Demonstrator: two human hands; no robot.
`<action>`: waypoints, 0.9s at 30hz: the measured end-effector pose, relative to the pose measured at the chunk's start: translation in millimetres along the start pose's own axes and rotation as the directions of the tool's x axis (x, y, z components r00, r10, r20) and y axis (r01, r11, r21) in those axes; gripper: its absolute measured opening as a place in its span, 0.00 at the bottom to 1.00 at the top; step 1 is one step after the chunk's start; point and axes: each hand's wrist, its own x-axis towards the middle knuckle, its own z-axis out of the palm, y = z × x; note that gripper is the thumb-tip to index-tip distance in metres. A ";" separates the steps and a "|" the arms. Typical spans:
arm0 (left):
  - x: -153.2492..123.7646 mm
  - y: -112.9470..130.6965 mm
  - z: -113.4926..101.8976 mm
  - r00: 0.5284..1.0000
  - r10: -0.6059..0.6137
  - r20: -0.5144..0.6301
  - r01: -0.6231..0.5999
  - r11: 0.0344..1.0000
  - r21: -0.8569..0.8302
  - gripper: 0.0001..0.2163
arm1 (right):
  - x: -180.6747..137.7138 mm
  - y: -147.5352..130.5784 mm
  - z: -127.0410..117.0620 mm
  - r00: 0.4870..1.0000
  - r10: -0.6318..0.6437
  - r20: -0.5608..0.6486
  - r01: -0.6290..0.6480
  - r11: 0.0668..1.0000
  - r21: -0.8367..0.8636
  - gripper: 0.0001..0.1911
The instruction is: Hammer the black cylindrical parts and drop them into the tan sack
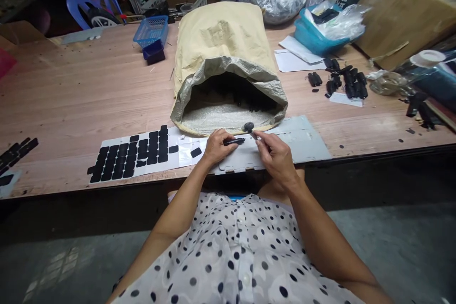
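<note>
Shadow hides most of the inside of the sack (pixel 221 33). The left hand (pixel 215 147) covers one end of a black piece (pixel 238 141). The left edge cuts off a red object (pixel 4 64), the right edge a cardboard box (pixel 402 19).

Left hand (pixel 216 147): holds a slim black cylindrical part (pixel 235 141). Right hand (pixel 276 154): grips a thin-stemmed item with a dark rounded head (pixel 249 127). Both hands are at a flat light-grey board (pixel 302 140) on the wood-grain counter (pixel 89 90), before 1 open cream woven sack (pixel 221 31). Leftward, black rounded-square patches (pixel 121 154) lie in rows on a white sheet (pixel 173 160).
</note>
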 end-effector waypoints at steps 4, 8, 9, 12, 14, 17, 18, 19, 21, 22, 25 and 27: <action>0.5 -0.7 -0.1 1.000 -0.003 -0.002 0.003 1.000 -0.030 0.03 | -6.0 -15.8 -0.7 0.998 -0.033 0.059 0.030 0.998 0.049 0.19; 1.2 -0.7 -0.5 1.000 -0.002 0.004 0.002 0.998 -0.057 0.02 | -11.7 -16.1 4.2 0.996 -0.027 0.086 0.026 1.000 0.014 0.20; 1.3 -0.4 -0.5 1.000 -0.006 0.005 0.006 0.998 -0.065 0.02 | -12.7 -14.9 5.7 0.994 -0.022 0.104 0.023 1.000 -0.007 0.19; 1.6 0.9 -0.4 1.000 -0.024 0.004 0.024 0.996 -0.089 0.02 | -13.0 -11.9 6.7 0.991 -0.007 0.135 0.017 0.998 -0.067 0.19; 1.7 1.5 -0.4 1.000 -0.029 0.000 0.029 0.994 -0.102 0.03 | -11.4 -11.9 4.2 0.994 -0.010 0.110 0.018 0.998 -0.066 0.19; 1.7 1.3 -0.6 1.000 -0.026 -0.007 0.025 0.994 -0.107 0.04 | -10.6 -13.5 -0.8 0.998 -0.003 0.063 0.007 0.998 -0.058 0.19; 1.7 1.1 -0.6 1.000 -0.023 -0.006 0.023 0.994 -0.104 0.04 | -11.3 -13.8 -1.9 0.998 0.003 0.063 0.002 0.998 -0.063 0.20; 1.6 0.7 -0.6 1.000 -0.022 -0.005 0.022 0.995 -0.099 0.03 | -12.4 -13.9 -2.5 0.997 0.009 0.072 -0.004 0.997 -0.074 0.20; 1.4 0.0 -0.2 1.000 -0.023 -0.005 0.023 0.996 -0.089 0.03 | -14.9 -13.0 -2.8 0.995 0.019 0.093 -0.010 0.995 -0.098 0.20; 1.2 -0.3 0.1 1.000 -0.024 -0.006 0.023 0.996 -0.086 0.03 | -15.4 -12.0 -2.9 0.995 0.022 0.096 -0.011 0.994 -0.108 0.20; 0.2 -1.4 0.9 1.000 -0.015 -0.020 0.014 0.997 -0.077 0.03 | -10.2 -5.7 -3.7 0.999 0.023 0.050 -0.016 0.991 -0.131 0.20; -0.6 -2.4 0.6 1.000 -0.002 -0.028 0.000 0.997 -0.071 0.03 | 0.0 2.5 -4.3 1.000 0.030 -0.004 -0.030 0.986 -0.165 0.19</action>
